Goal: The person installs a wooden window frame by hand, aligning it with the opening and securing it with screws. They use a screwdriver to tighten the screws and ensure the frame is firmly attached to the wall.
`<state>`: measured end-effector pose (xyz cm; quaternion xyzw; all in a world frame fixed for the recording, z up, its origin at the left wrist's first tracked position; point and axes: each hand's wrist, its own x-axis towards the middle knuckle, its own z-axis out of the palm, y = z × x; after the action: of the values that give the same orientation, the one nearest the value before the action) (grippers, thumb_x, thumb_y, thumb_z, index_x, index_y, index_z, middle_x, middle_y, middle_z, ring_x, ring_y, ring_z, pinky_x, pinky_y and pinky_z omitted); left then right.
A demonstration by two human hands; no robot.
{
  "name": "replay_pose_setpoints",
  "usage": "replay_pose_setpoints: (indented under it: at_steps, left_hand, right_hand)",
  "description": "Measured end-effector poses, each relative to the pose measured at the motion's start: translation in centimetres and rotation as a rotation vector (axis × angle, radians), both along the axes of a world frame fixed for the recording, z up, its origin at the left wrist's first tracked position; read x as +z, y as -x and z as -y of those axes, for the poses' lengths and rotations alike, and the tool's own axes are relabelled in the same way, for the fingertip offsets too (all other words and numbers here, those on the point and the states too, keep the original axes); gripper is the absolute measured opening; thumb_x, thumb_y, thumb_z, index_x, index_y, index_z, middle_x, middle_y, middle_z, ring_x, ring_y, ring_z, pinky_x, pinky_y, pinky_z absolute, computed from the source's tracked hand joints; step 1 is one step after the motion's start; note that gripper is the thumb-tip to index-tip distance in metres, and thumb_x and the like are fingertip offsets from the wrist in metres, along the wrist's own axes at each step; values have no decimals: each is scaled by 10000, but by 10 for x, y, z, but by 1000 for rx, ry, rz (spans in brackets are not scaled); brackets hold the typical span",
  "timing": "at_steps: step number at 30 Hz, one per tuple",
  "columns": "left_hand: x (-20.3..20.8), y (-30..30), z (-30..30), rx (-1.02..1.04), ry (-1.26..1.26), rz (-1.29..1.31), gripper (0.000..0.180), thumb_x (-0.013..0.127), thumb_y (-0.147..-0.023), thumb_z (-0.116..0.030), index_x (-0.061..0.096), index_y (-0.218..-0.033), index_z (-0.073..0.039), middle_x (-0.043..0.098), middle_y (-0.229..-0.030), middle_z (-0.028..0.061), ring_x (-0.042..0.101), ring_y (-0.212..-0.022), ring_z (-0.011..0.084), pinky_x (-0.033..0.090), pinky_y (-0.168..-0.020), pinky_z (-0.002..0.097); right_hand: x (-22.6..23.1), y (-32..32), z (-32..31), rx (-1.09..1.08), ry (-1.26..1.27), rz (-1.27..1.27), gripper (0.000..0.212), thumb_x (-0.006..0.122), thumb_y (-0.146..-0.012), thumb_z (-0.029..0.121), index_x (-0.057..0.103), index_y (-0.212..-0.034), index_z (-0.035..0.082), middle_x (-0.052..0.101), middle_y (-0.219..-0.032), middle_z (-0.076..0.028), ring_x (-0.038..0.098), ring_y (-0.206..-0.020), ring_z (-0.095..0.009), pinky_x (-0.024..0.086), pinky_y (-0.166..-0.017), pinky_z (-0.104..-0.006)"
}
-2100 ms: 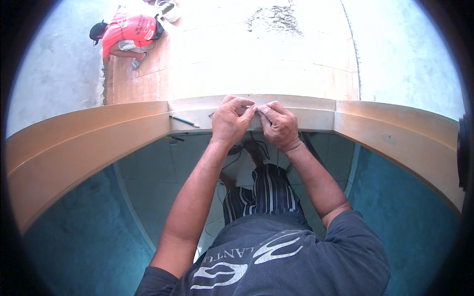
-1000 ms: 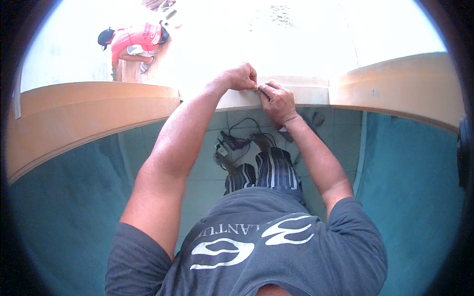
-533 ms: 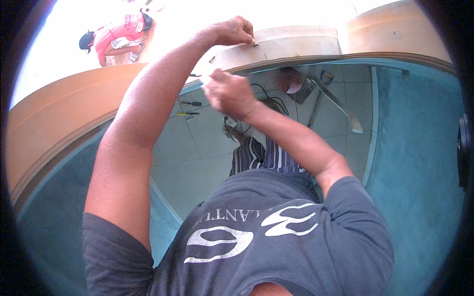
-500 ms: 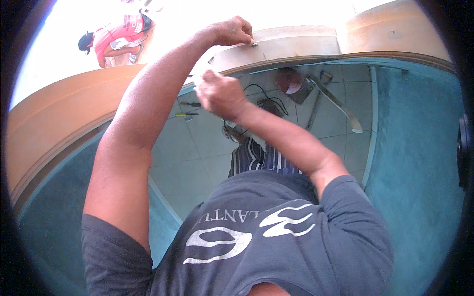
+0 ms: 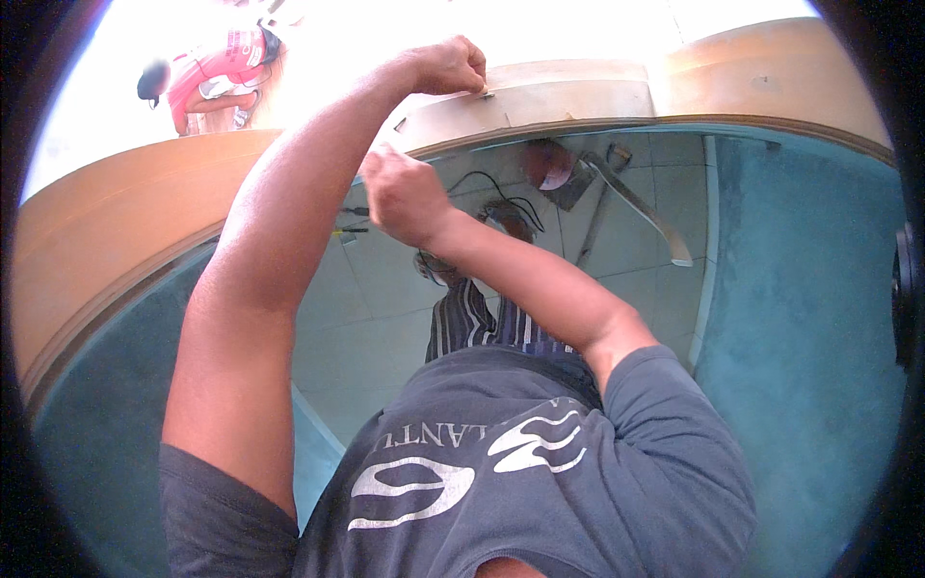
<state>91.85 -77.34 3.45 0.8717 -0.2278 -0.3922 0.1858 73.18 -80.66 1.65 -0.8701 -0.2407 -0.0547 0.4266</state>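
Observation:
My left hand (image 5: 451,67) is raised to the pale inner face of the wooden frame (image 5: 568,94). Its fingers are closed, and a small dark piece or slot (image 5: 488,95) shows at the fingertips; I cannot tell which. Below and nearer to me, my right hand (image 5: 409,197) is curled closed beside my left forearm, just under the frame's edge. Whatever it may hold is hidden by the fingers. A second small dark mark (image 5: 400,125) lies on the frame between the two hands.
Teal walls (image 5: 800,289) flank me. On the grey tiles (image 5: 636,289) lie a black cable (image 5: 525,204), a round reddish object (image 5: 546,162), a long curved strip (image 5: 636,202) and a yellow-handled tool (image 5: 352,230). Beyond the frame, a person in pink (image 5: 217,77) bends low.
My right hand has shifted left and slightly down, still closed. My left hand keeps its place at the frame. The whole view has turned slightly, and the person in pink appears farther left.

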Motion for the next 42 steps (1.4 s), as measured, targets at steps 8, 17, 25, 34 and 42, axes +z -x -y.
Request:
replay_pose_setpoints:
  at_steps: [8,17,25,34,42]
  left_hand:
    - [3,6,1,92,4,-10,257,752,-897,-299,790,-1036,-87,767,-1018,116,705,-1006,240,543,-977,441]
    - [0,7,0,118,12,-23,241,743,-888,-290,792,-1015,-91,763,-985,110,699,-985,232,544,-957,423]
    - [-6,8,-6,145,36,-38,251,735,-883,-307,794,-1018,-104,755,-993,111,699,-1008,245,539,-970,437]
    - [5,14,-7,194,68,-50,250,757,-855,-303,798,-1002,-104,774,-990,109,705,-969,242,549,-921,429]
    - [-10,9,-16,234,106,-89,204,797,-813,-283,818,-954,-137,791,-929,69,706,-944,204,553,-916,403]
  right_hand:
    - [5,19,125,-287,-660,-498,79,781,-930,45,733,-984,12,732,-924,-81,689,-869,-152,561,-772,-305]
    - [-18,-31,131,-353,-388,-205,131,696,-976,66,722,-1077,-14,735,-851,-80,669,-731,-102,553,-663,-285]
    - [-28,-32,123,-391,-378,-188,134,698,-929,52,698,-1059,21,746,-929,-188,766,-821,-318,597,-736,-393]
    - [-26,-29,129,-419,-485,-259,134,689,-996,122,683,-1049,-1,749,-904,-148,742,-784,-255,594,-728,-374]
    - [0,-56,181,-431,-456,-268,290,649,-1056,260,734,-1049,-17,750,-907,-156,731,-819,-226,577,-783,-353]
